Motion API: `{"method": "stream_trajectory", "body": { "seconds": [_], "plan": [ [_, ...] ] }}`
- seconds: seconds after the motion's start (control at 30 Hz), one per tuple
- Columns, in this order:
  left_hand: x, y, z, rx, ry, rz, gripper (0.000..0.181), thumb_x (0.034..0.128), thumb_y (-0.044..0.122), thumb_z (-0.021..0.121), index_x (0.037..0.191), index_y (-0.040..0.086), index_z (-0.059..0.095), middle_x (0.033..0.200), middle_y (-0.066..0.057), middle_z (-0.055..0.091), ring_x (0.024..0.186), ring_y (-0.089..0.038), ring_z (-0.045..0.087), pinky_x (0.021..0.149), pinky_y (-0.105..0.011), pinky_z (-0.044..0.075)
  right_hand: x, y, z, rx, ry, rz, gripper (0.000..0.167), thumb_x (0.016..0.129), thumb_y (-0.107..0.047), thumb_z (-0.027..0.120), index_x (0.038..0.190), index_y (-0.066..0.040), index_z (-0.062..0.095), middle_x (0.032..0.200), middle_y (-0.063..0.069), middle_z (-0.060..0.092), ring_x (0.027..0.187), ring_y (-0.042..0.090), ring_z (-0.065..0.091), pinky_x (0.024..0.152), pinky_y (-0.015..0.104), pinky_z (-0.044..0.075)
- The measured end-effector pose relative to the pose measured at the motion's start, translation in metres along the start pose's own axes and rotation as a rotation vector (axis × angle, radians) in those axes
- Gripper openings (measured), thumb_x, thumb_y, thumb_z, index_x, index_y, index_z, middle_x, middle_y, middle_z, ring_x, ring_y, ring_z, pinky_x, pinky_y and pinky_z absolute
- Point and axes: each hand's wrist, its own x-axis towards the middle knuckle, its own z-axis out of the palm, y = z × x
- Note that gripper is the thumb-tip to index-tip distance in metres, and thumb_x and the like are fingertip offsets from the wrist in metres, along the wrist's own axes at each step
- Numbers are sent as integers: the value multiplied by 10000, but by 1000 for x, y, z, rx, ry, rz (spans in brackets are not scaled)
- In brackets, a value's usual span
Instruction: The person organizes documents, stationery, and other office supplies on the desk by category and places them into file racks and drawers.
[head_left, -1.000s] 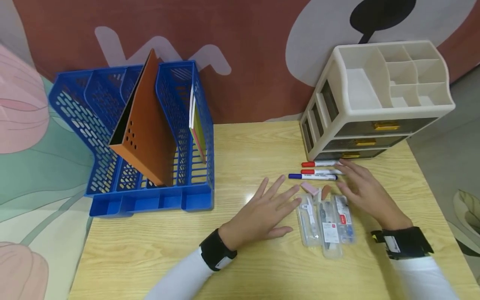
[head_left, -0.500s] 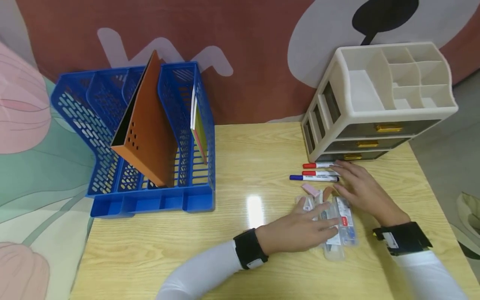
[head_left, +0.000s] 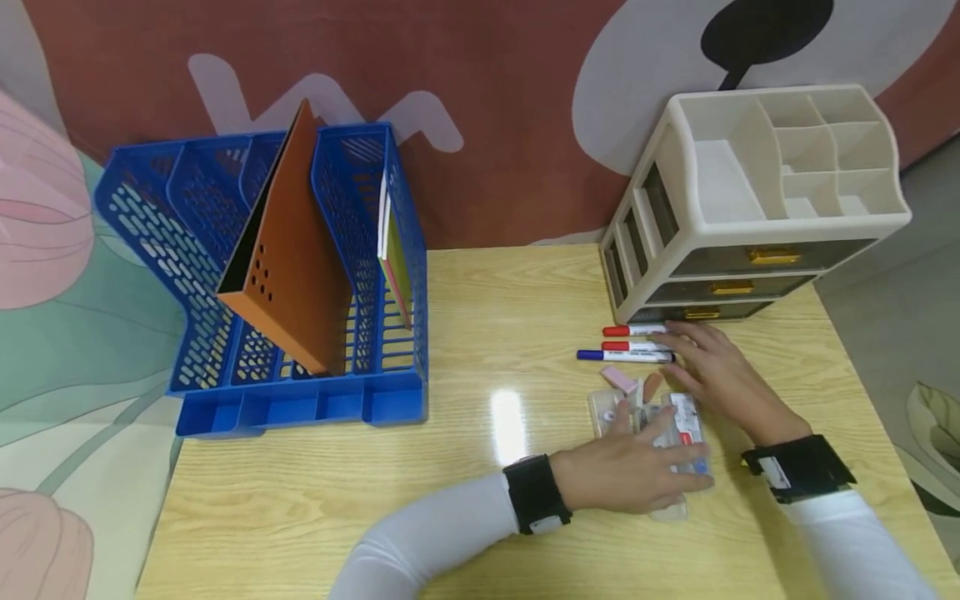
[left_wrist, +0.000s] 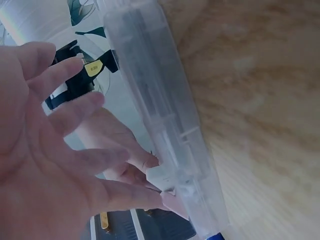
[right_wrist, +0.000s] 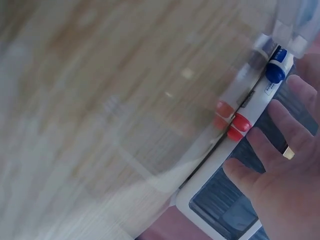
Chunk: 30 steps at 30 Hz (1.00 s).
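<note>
Clear cases (head_left: 684, 412), three of them, lie side by side on the table (head_left: 510, 317), beneath the left hand (head_left: 626, 475) as the head view shows it. That hand's fingers are spread wide and straight, slightly blurred. From above, its uppermost finger crosses the left-hand case, while the palm and middle fingers hide most of the middle one, whose near end shows below the hand. The longest fingers reach across the lower part of the right-hand case. In the left wrist view the same fingers fan out beside a clear case; whether any of them touches it, I cannot tell. Just beyond the cases lie a pink block (head_left: 618, 379) and a brown piece (head_left: 652, 386). Farther off, two red-capped pens (head_left: 627, 331) and a blue-capped pen (head_left: 622, 356) lie in parallel, caps to the left. The right hand (head_left: 723, 379) is at their other ends, fingers parted and pinching nothing; from above, they cover the right ends of the red-capped pens, but contact is unclear. The right wrist view also shows gaps between those fingers. Behind the pens stands a drawer unit (head_left: 806, 223), and well to the left a blue rack (head_left: 345, 402) holds an orange folder (head_left: 303, 258).
</note>
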Motion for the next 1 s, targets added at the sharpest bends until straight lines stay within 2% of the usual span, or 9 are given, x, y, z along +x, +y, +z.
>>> {"method": "stream_trajectory", "body": {
  "seconds": [0.17, 0.37, 0.47, 0.57, 0.77, 0.87, 1.0],
  "plan": [
    [3, 2, 3, -63, -72, -64, 551, 1048, 673, 254, 1587, 580, 185, 1749, 107, 31, 1594, -440, -1, 1156, -682, 328, 1, -1, 3, 12, 8, -10, 485, 926, -145, 772, 1394, -154, 644, 1433, 207, 537, 1333, 495, 419, 1074, 711, 364],
    [2, 3, 12, -32, -130, -118, 617, 1019, 707, 329, 1589, 592, 122, 1753, 74, -11, 1585, -463, -61, 1155, -706, 309, 0, -2, 5, 16, -22, 32, 443, 951, -170, 748, 1384, -176, 657, 1421, 193, 520, 1325, 499, 368, 1048, 713, 348],
    [1, 3, 14, -28, -125, -119, 620, 1029, 685, 343, 1595, 581, 112, 1755, 63, -22, 1583, -462, -88, 1159, -713, 295, 1, -2, 5, 26, -32, 51, 437, 955, -170, 745, 1384, -175, 660, 1405, 195, 515, 1328, 502, 352, 1051, 712, 327],
    [0, 2, 15, -24, -111, -121, 623, 1027, 688, 350, 1597, 575, 125, 1755, 53, -6, 1589, -454, -58, 1162, -711, 296, 2, -3, 5, 39, -45, 56, 430, 964, -171, 734, 1387, -173, 657, 1370, 189, 502, 1319, 494, 348, 1037, 719, 337],
    [-4, 0, 15, -19, -122, -131, 646, 1016, 706, 346, 1601, 568, 108, 1754, 40, -24, 1599, -415, -54, 1169, -703, 292, 5, -4, 11, 62, -5, -9, 414, 948, -105, 735, 1357, -129, 671, 1292, 199, 514, 1218, 436, 442, 988, 656, 409],
    [-7, -1, 14, -13, -129, -140, 658, 1014, 714, 337, 1607, 555, 100, 1755, 24, -37, 1601, -399, -77, 1171, -702, 290, 6, -6, 12, 73, 19, -39, 407, 949, -83, 723, 1352, -112, 672, 1322, 222, 521, 1228, 447, 455, 991, 663, 410],
    [-13, -2, 14, 15, -117, -145, 671, 1012, 722, 332, 1617, 528, 118, 1757, 8, -2, 1609, -376, -45, 1156, -698, 321, 7, -11, 11, 86, 16, -43, 385, 972, -75, 687, 1356, -91, 668, 1393, 250, 515, 1271, 486, 445, 1009, 700, 405]
  ]
}}
